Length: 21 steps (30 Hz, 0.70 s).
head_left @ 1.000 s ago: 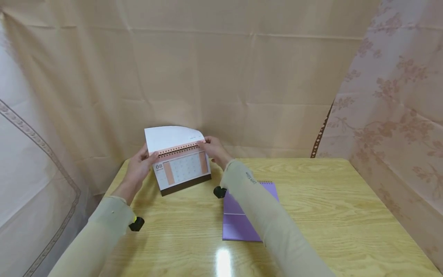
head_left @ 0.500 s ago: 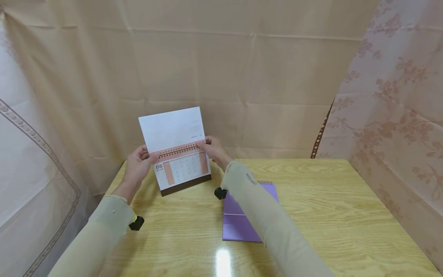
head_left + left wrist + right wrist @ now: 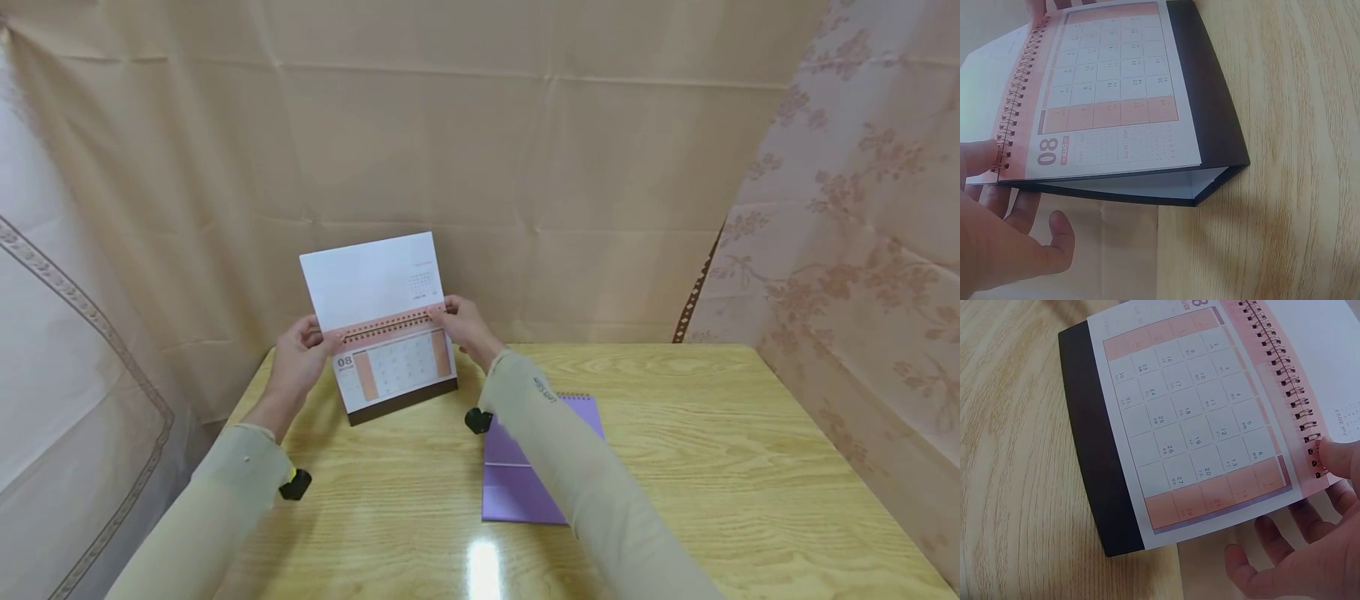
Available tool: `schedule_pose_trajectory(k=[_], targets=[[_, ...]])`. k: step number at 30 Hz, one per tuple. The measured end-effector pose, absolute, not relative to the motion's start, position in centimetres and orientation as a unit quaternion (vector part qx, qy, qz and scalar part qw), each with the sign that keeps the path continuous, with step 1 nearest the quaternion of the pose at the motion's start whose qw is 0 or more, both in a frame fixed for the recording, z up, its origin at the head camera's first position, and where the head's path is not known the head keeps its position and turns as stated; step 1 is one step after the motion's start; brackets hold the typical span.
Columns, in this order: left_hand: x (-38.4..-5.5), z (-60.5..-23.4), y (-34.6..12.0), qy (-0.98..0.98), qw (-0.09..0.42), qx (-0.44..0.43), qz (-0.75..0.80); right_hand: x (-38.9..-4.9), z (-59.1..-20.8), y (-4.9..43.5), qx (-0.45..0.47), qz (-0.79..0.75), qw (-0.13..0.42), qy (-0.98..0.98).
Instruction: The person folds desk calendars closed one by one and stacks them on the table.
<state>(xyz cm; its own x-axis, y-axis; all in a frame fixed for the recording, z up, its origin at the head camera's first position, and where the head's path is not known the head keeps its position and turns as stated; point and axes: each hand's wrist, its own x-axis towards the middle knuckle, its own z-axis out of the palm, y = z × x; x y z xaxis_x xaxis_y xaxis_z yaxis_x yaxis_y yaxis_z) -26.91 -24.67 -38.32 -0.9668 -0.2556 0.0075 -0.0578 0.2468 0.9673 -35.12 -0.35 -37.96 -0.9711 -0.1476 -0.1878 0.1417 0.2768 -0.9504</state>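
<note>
A spiral-bound desk calendar point(image 3: 396, 371) stands on its dark base at the table's back left, showing the 08 page with its pink bands. Above the coils, one white page point(image 3: 367, 275) points upward, a small printed month near its corner. My left hand point(image 3: 296, 358) pinches the calendar's left end at the binding, thumb in front and fingers behind. At the opposite end, my right hand point(image 3: 468, 327) pinches the binding the same way. In the left wrist view the thumb lies on the last coils point(image 3: 1004, 147). The right wrist view has the other thumb against the coils point(image 3: 1313, 447).
A purple spiral-bound item point(image 3: 517, 492) lies on the wooden table point(image 3: 712, 467), partly covered by the right sleeve point(image 3: 585, 458). Behind the table hangs a beige curtain point(image 3: 480, 167), with a floral one point(image 3: 862, 208) at the right. Black wrist cameras sit under both cuffs.
The white page, curved back a second ago, has swung upright and straightened above the binding. Both hands keep their hold at the calendar's ends and have barely moved.
</note>
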Motion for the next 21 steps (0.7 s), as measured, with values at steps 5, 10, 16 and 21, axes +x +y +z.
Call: schedule_pose_trajectory(k=[5, 10, 16, 21], targets=[[-26.6, -38.3, -24.6, -0.79, 0.085, 0.099, -0.599, -34.9, -38.2, -0.3, -0.021, -0.608, 0.106, 0.786], [-26.4, -38.4, -24.4, -0.791, 0.096, 0.092, -0.597, -34.6, -38.3, 0.0, -0.045, -0.611, 0.091, 0.785], [-26.0, -38.4, -24.1, -0.796, 0.099, 0.091, -0.59, -34.3, -38.4, 0.2, -0.053, -0.611, 0.086, 0.785], [-25.7, -38.4, -23.9, -0.8, 0.094, 0.097, -0.584, -34.1, -38.4, 0.4, -0.057, -0.615, 0.089, 0.782]])
